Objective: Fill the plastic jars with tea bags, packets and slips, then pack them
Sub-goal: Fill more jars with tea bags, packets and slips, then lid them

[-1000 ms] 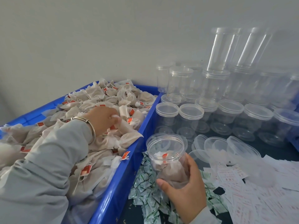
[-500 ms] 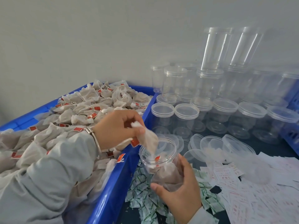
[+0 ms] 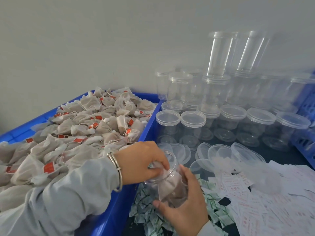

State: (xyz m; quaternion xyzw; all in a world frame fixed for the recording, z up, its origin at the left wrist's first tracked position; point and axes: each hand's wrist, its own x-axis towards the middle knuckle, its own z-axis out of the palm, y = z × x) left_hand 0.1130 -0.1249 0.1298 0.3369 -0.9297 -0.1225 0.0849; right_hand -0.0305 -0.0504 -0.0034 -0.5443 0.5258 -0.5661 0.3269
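Observation:
My right hand (image 3: pixel 185 212) grips a clear plastic jar (image 3: pixel 172 188), tilted toward the left, with tea bags inside it. My left hand (image 3: pixel 141 160) is at the jar's mouth, its fingertips pushing a white tea bag (image 3: pixel 157 168) in. A blue bin (image 3: pixel 150 126) heaped with tea bags (image 3: pixel 88 126) carrying red tags fills the left. Green-and-white packets (image 3: pixel 150 218) lie under the jar, and white slips with red print (image 3: pixel 255 201) are spread to the right.
Rows of lidded clear jars (image 3: pixel 235 123) stand behind, some stacked two high against the wall. Loose clear lids (image 3: pixel 221 154) lie between them and the slips. A blue crate (image 3: pixel 306 133) edges the far right.
My left hand lifted a tea bag out of the bin, carried it right to the jar and now pushes it into the mouth. The jar has tilted toward the left hand.

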